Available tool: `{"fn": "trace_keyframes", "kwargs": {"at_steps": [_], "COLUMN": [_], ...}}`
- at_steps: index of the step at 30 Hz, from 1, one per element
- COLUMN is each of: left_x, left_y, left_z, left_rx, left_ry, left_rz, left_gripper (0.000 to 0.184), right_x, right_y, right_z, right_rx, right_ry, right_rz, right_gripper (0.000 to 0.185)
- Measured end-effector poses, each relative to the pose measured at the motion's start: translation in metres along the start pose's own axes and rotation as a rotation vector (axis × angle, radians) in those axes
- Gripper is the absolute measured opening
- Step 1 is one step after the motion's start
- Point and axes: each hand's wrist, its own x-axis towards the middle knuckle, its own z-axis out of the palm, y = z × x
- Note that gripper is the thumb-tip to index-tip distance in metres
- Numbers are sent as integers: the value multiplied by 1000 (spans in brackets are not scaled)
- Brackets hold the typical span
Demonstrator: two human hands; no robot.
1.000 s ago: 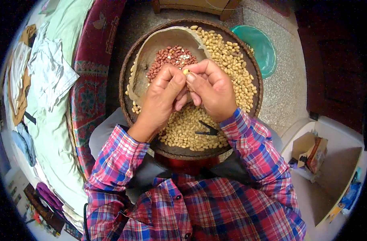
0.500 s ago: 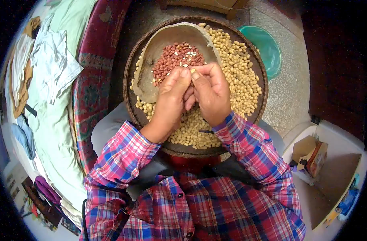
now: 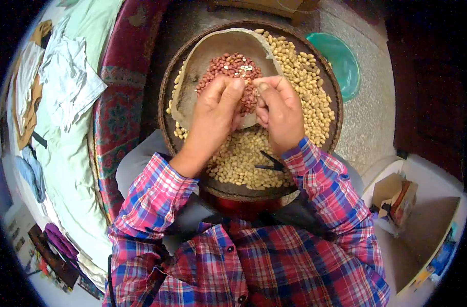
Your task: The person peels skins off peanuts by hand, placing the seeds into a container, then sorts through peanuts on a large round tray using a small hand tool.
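Note:
My left hand [image 3: 216, 108] is over the bowl's near edge, its thumb and forefinger pressed together; what they hold is hidden. Just to the right, my right hand [image 3: 281, 112] pinches a small pale bit, seemingly part of a peanut, at its fingertips, other fingers curled in. A narrow gap separates the two hands. Below them, a rough greyish-brown bowl [image 3: 185, 97] contains shelled red peanuts [image 3: 224, 68], some of them pale. It sits in a round dark tray [image 3: 164, 120], among unshelled tan peanuts [image 3: 300, 71]. A black V-shaped tool [image 3: 270, 162] lies on the peanuts nearest me.
The tray is over my lap. A green basin [image 3: 340, 64] stands on the speckled floor beyond it at right. To the left is a bed with a pale green sheet [image 3: 64, 153] and clothes [image 3: 72, 77]. An open white box [image 3: 422, 220] holding cartons is at lower right.
My hands have moved apart from fingertips touching around a small pale piece. The right hand has shifted right, uncovering more of the black tool and the bowl's near edge.

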Motion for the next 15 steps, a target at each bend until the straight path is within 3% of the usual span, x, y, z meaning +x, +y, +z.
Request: {"fn": "trace_keyframes", "kwargs": {"at_steps": [2, 3, 6, 11, 15], "left_x": [7, 5, 8, 6, 3], "left_y": [8, 17, 20, 20, 25], "left_z": [-9, -7, -14, -11, -5], "left_rx": [884, 1049, 1270, 1220, 1050], "left_ry": [25, 129, 176, 145, -11], "left_rz": [546, 552, 580, 619, 698], "left_gripper": [23, 21, 20, 20, 18], "right_x": [1, 1, 1, 3, 4], "right_y": [-3, -4, -7, -6, 1], "right_z": [0, 0, -3, -8, -11], "right_rx": [62, 21, 26, 81, 208], "right_ry": [63, 65, 42, -9, -77], "right_rz": [1, -22, 15, 86, 216], "right_gripper": [14, 14, 12, 19, 30]}}
